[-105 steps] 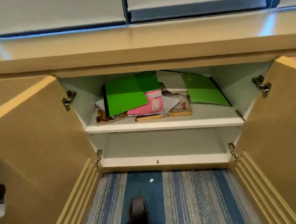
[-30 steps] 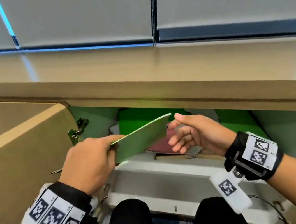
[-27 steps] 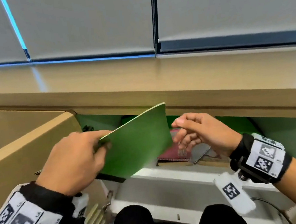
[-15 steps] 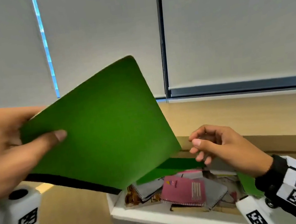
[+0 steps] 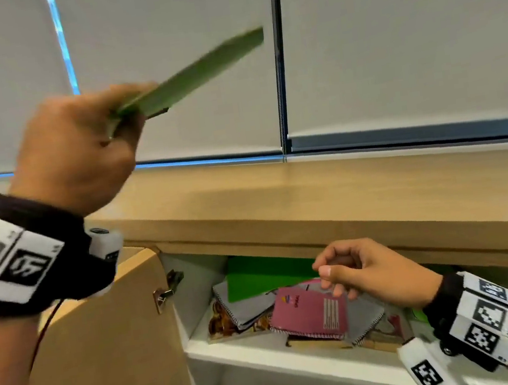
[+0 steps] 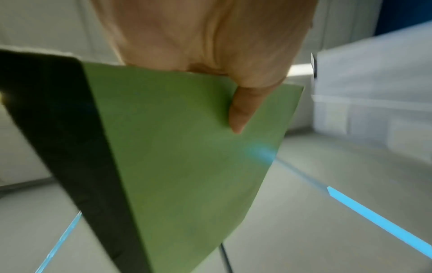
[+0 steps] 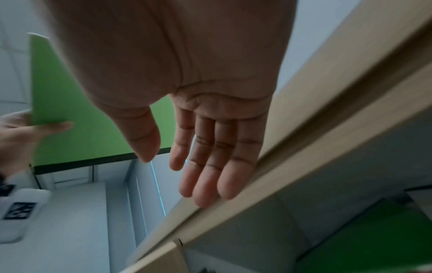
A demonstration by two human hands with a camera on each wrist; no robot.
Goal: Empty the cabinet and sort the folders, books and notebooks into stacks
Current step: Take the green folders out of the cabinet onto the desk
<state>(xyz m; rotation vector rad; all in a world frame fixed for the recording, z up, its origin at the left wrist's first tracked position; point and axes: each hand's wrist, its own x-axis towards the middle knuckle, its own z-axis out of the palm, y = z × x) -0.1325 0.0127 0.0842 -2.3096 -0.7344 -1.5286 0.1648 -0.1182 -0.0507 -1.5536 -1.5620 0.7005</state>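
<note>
My left hand grips a green folder with a black spine, held high above the cabinet top and seen nearly edge-on. In the left wrist view the thumb presses on the green folder. My right hand hovers empty with loosely curled fingers in front of the open cabinet, just above a pink spiral notebook. On the white shelf lie another green folder, grey notebooks and books, partly hidden under one another.
The left cabinet door stands open beside my left forearm. Grey roller blinds hang behind the wooden top. In the right wrist view the cabinet's wooden edge runs next to my relaxed fingers.
My left hand has lifted the green folder out of the cabinet and up over the top, tilting it from face-on to edge-on. My right hand has let go of it and stays by the shelf.
</note>
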